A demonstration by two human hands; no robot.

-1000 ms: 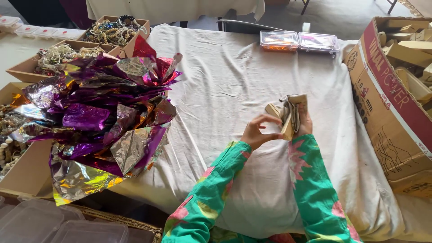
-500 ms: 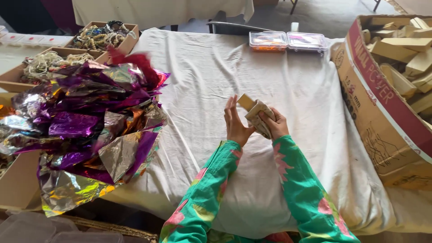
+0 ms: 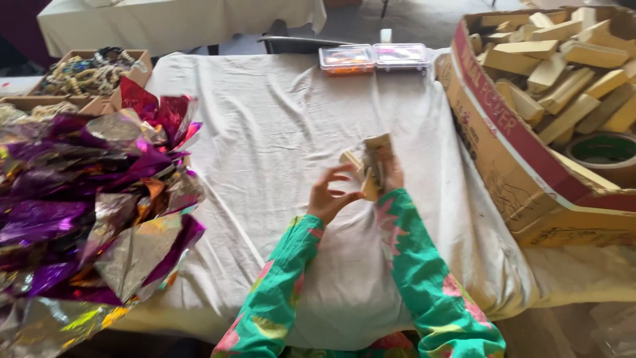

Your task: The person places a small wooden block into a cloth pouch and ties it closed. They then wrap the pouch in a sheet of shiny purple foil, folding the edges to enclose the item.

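right hand (image 3: pixel 392 178) grip clenched on small tan cardboard packet (image 3: pixel 376 164) | left hand (image 3: pixel 329 197) fingers released, touching packet | above white-clothed counter (image 3: pixel 278 132) | best: steady packet with both hands

You've only got the one head cam here, looking down and forward from pretty close over your hands at the cloth-covered table (image 3: pixel 265 146), no second view.
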